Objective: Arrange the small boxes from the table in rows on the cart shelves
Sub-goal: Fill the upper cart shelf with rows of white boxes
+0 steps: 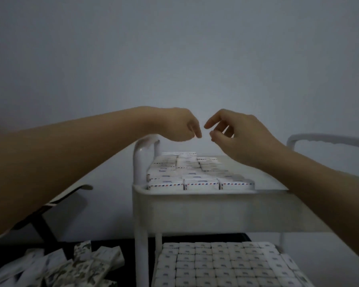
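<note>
Up high, both bare arms reach out over the white metal cart [141, 255]. The left hand [179, 125] hangs with its fingers bent down. The right hand [239, 131] has loosely bent fingers. Each grip is loose and holds nothing. On the top shelf [195, 210] sit small white boxes with red and blue dashed edges [201, 183] in rows. Lower down in the cart, more boxes [216, 264] lie in tight rows. A messy pile [81, 266] lies on the dark desk [129, 249].
</note>
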Action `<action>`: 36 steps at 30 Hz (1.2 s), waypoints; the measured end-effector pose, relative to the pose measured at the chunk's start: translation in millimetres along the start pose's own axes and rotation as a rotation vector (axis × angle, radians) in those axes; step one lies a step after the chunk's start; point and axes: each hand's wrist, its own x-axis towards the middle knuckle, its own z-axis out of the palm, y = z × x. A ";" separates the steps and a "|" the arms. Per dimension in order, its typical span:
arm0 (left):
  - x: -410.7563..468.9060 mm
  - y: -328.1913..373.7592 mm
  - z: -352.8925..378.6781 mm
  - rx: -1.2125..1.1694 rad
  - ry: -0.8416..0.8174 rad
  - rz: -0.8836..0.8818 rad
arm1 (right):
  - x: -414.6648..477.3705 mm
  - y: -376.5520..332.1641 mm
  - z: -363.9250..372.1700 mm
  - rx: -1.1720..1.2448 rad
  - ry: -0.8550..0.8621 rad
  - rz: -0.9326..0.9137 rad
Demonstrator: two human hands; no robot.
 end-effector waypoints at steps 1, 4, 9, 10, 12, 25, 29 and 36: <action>-18.4 -0.4 -3.2 -0.059 0.127 0.021 | -7.6 -14.4 0.3 0.074 0.033 -0.030; -90.8 -7.5 4.7 -0.305 0.496 0.088 | -30.3 -62.5 8.1 0.278 0.041 -0.107; -207.9 -65.5 63.1 -0.436 0.863 -0.047 | -56.6 -128.8 46.9 0.553 -0.164 -0.195; -228.5 -82.7 81.4 -0.482 0.880 -0.114 | -62.4 -139.4 61.7 0.571 -0.211 -0.211; -267.5 -119.9 128.8 -0.539 0.866 -0.313 | -74.0 -158.2 96.9 0.587 -0.298 -0.245; -412.3 -229.3 301.9 0.084 0.591 -1.018 | -117.0 -210.0 359.0 0.291 -0.789 -0.257; -418.4 -226.9 315.0 0.149 0.464 -1.025 | -124.5 -234.1 402.5 0.182 -0.824 -0.407; -423.3 -225.4 313.8 0.027 0.585 -0.984 | -132.1 -254.0 448.1 0.112 -0.730 -0.310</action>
